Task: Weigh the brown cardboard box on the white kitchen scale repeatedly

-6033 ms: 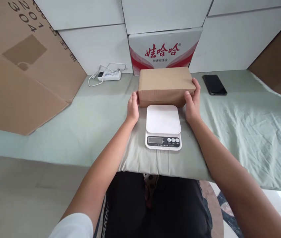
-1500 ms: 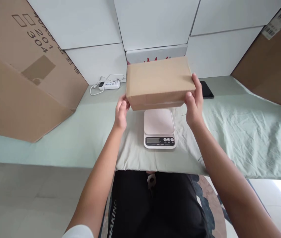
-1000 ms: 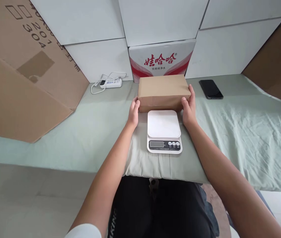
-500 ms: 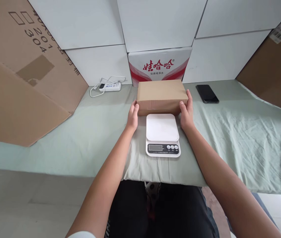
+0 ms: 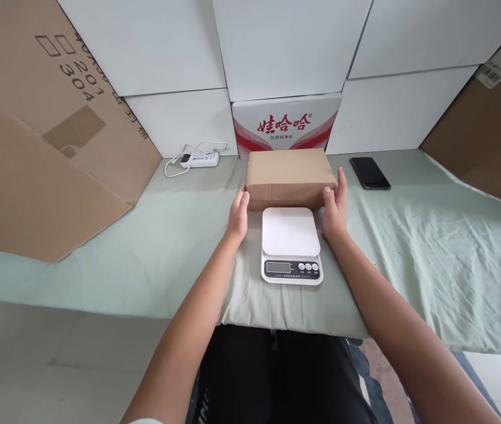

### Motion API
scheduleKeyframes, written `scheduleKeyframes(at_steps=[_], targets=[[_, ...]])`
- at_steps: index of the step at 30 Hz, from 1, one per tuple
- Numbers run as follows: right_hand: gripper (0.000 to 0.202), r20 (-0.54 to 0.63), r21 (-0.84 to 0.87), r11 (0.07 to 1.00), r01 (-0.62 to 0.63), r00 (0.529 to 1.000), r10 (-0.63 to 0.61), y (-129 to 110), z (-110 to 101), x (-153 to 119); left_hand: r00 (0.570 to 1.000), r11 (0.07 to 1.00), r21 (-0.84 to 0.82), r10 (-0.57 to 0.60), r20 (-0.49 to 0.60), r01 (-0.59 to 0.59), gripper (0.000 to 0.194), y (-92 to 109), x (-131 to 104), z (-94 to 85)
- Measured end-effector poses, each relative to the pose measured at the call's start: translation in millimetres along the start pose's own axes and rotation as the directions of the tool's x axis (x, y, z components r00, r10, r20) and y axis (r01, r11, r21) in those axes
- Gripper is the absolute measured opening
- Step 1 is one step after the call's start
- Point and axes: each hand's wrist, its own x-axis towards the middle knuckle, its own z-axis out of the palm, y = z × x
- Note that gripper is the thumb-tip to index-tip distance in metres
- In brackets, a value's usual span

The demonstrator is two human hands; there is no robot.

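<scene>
A closed brown cardboard box point(image 5: 290, 168) sits just behind a white kitchen scale point(image 5: 291, 232) on the cloth. My left hand point(image 5: 238, 213) is against the box's left end, its thumb near the front left corner. At the other end, my right hand point(image 5: 335, 206) has its thumb on the front right corner and its fingers along the right side. Between them the two hands hold the box; some fingers are hidden behind it. Nothing lies on the scale's flat platform, and its dark display and round buttons face me.
A white power strip with a cable point(image 5: 200, 159) lies at the back left, and a black phone point(image 5: 369, 173) at the back right. A red and white printed carton point(image 5: 288, 121) stands behind. Large brown cardboard panels point(image 5: 56, 176) flank the green cloth point(image 5: 180, 235).
The whole view has shifted slightly, so things appear a little lower. Both hands stay at the ends of the cardboard box, and the scale keeps its place.
</scene>
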Motion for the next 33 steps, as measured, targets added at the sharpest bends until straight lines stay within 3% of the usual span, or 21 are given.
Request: scheduleKeyframes(at_steps=[3,6,10,14,18,22,26,33], targets=[[0.097,0.006,0.057,0.994,-0.094,0.996,0.094,-4.9,3.2,-4.1,1.0,1.0,-0.009,0.005,0.025,-0.004,0.08,2.1,-2.3,1.6],[0.105,0.02,0.091,0.99,-0.111,0.994,0.109,-10.1,6.4,-1.9,0.998,0.999,0.008,0.034,0.054,-0.034,0.08,5.8,0.3,3.7],[0.106,-0.052,0.112,0.994,0.002,0.999,0.003,-26.8,2.5,0.6,0.979,0.981,0.017,0.191,0.064,-0.193,0.082,21.1,-3.6,5.8],[0.099,-0.09,0.087,0.989,0.121,0.989,-0.113,-53.2,-17.0,-23.0,0.953,0.953,-0.011,0.303,0.022,-0.303,0.084,35.6,-32.1,2.6],[0.093,-0.097,0.017,0.993,0.113,0.989,-0.111,-66.1,-36.5,-66.8,0.964,0.965,-0.02,0.262,0.041,-0.261,0.083,36.1,-72.1,-4.2],[0.087,-0.111,-0.006,0.998,0.063,0.992,-0.063,-65.5,-38.7,-90.0,0.984,0.984,-0.013,0.176,0.034,-0.175,0.081,32.5,-96.6,-7.6],[0.084,-0.11,-0.005,0.997,0.071,0.991,-0.071,-66.8,-32.9,-89.2,0.992,0.991,-0.014,0.129,0.0,-0.129,0.081,31.4,-101.8,-8.1],[0.079,-0.128,-0.059,0.992,0.115,0.984,-0.122,-75.2,-33.8,-85.5,0.984,0.984,0.008,0.179,-0.024,-0.178,0.085,32.1,-98.5,-7.2]])
